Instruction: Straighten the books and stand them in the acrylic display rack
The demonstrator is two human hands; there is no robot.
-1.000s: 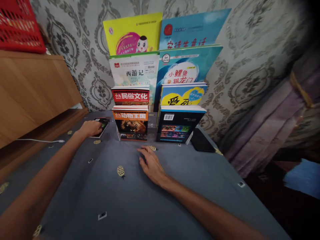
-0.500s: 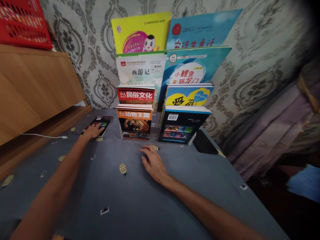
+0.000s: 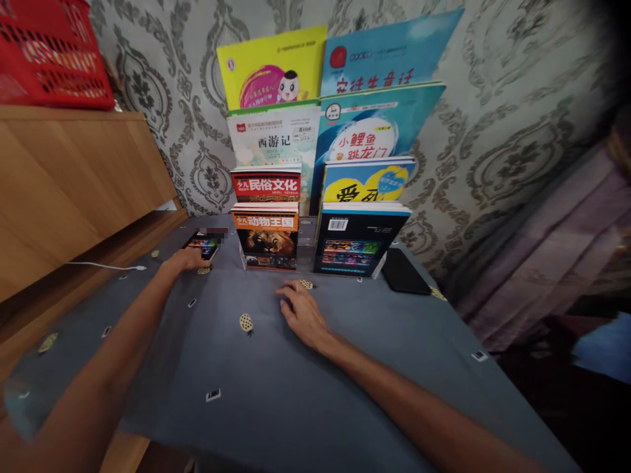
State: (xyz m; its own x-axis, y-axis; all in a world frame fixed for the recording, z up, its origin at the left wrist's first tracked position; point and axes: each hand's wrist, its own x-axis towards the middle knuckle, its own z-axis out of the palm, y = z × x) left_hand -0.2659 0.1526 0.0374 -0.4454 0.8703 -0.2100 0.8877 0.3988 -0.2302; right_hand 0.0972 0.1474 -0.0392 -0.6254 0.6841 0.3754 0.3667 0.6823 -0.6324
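Observation:
At the far left of the table, my left hand (image 3: pixel 186 260) grips the near edge of a dark book (image 3: pixel 203 244) with small coloured pictures on its cover. The thumb shows along its near side; the other fingers are partly hidden. My right hand (image 3: pixel 303 314) rests on the grey-blue tablecloth (image 3: pixel 266 381), fingers apart and loosely bent, holding nothing. Just beyond it stands a clear stepped rack (image 3: pixel 306 253) filled with books. In its front row are an orange-topped book with a lion (image 3: pixel 269 238) and a black book with a barcode (image 3: pixel 359 243).
Taller books, such as a yellow one (image 3: pixel 305 62) and a blue one (image 3: pixel 419 49), rise at the rack's back. A black flat object (image 3: pixel 405 270) lies right of the rack. A white cable (image 3: pixel 106 266), wooden cabinet (image 3: pixel 83 197) and red basket (image 3: pixel 54 72) are at left.
My left hand has drawn back from lying flat on the dark book to its near edge. My right hand stays in place. The view has shifted slightly.

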